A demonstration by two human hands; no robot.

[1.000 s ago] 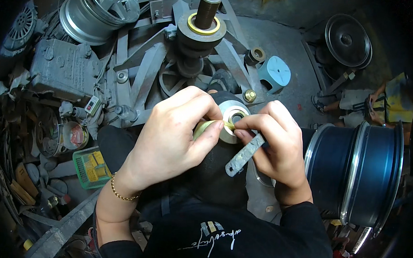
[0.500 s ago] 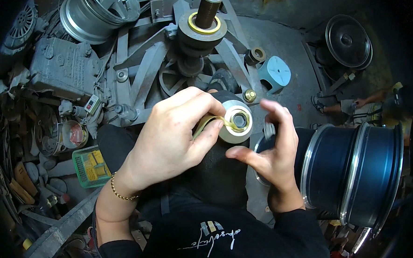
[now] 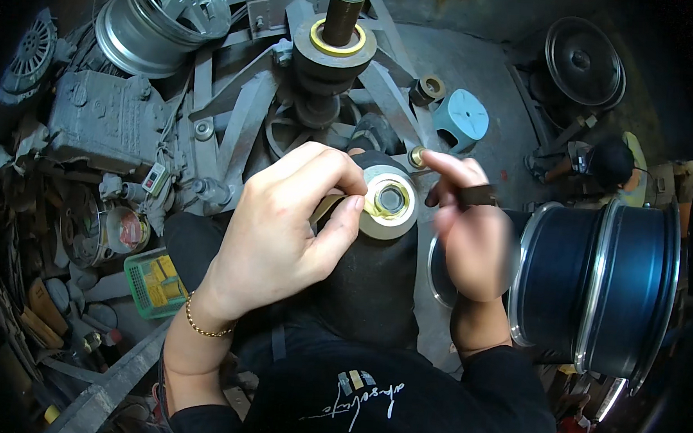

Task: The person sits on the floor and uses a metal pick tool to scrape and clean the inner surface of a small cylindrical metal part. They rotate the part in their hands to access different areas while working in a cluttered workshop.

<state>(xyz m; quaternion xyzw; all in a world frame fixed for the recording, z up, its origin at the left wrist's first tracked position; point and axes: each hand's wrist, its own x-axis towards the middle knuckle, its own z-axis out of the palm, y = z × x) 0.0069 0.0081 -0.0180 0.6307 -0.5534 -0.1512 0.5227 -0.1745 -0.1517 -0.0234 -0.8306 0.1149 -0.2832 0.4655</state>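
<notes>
Over the dark-clad knee point(image 3: 366, 288) is a pale metal ring point(image 3: 384, 229) with a round bore, and a thin yellow strip point(image 3: 330, 206) curls around that bore, its loose length leading off toward 9 o'clock. The left hand point(image 3: 284, 209) is closed in a pinch of thumb and forefinger on this strip, right beside the ring's edge. The right hand point(image 3: 474, 243), at 4 o'clock from the ring and apart from it, is blurred, its fingers bent near a dark bar point(image 3: 477, 194); how firmly it grips that, I cannot tell. As a judgement, this handling calls for light, even tension on the strip, the pinch close to the bore so the curl lies flat without twisting, and the bar clear of the soft edge. Farther off, at 8 o'clock, a green plastic basket point(image 3: 130, 285) holds yellow pieces point(image 3: 163, 280). Near 9 o'clock stands a pale bucket point(image 3: 110, 231) with something reddish point(image 3: 133, 226) inside, too small to identify. Farthest, toward 2 o'clock, is what looks like a lidded pot point(image 3: 582, 60), its contents hidden.
</notes>
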